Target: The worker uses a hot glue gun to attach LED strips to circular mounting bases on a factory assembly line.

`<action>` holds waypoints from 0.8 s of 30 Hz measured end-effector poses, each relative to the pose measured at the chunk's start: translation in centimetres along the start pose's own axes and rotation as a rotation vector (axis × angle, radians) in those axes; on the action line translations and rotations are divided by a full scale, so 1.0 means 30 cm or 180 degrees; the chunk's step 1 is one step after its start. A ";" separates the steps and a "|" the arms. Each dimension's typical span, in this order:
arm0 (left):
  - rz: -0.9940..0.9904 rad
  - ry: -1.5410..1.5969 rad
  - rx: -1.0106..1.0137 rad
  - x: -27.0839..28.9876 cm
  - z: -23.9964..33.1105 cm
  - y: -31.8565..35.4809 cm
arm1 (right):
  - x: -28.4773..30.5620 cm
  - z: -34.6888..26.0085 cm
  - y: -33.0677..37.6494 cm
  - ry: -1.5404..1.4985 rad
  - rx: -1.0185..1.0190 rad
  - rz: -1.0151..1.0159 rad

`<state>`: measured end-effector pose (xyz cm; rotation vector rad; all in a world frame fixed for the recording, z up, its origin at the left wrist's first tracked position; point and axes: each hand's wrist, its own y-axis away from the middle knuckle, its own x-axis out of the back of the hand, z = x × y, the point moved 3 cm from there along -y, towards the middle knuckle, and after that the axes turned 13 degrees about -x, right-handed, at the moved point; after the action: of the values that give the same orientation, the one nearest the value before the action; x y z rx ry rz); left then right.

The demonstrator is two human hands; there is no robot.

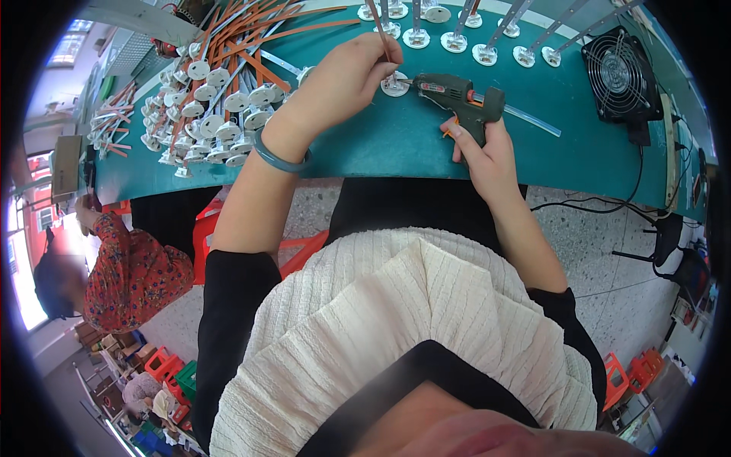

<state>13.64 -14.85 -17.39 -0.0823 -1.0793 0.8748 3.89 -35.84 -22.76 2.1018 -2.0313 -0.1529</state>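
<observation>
Glue gun (461,99) on the green counter (381,145), right hand (483,152) with fingers clamped on its grip, nozzle touching a white round base (394,84), left hand (346,76) pinching a thin rod (383,34) above that base, heap of white bases (213,122) left of the gun, black fan (618,74) to its right.

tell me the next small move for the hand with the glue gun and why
Probably squeeze the trigger: the right hand already has the glue gun nozzle at the white round base, which the left hand steadies along with a thin rod.
</observation>
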 end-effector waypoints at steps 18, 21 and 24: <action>-0.0011 -0.0096 -0.0029 0.000 0.015 0.000 | -0.002 -0.014 0.013 0.0193 -0.0053 0.0083; -0.0026 -0.0044 0.0027 -0.002 0.013 -0.001 | -0.001 -0.012 0.016 0.0214 -0.0045 0.0055; 0.0004 -0.0061 -0.0002 -0.003 0.013 0.001 | -0.002 -0.013 0.018 0.0243 -0.0009 0.0101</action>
<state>13.30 -15.03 -17.25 -0.0755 -1.0974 0.8779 3.44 -35.78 -22.28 2.0400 -2.0181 -0.0693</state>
